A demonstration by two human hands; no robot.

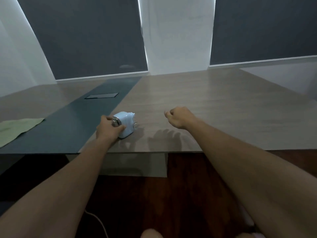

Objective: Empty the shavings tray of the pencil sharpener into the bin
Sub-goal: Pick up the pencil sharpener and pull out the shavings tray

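One boxy pale-blue pencil sharpener (pixel 126 125), woodgrain table (pixel 205 103)

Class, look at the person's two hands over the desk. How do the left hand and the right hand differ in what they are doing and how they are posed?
The left hand grips the pale blue pencil sharpener on the table; the right hand holds nothing. The left hand rests low against the sharpener; the right hand hovers above the table, loosely curled. Both are bare and reach forward over the table.

Left hand (pixel 108 128) grips pencil sharpener (pixel 126 124) on table (pixel 214 107); right hand (pixel 178 118) hovers, seemingly empty, loosely curled.
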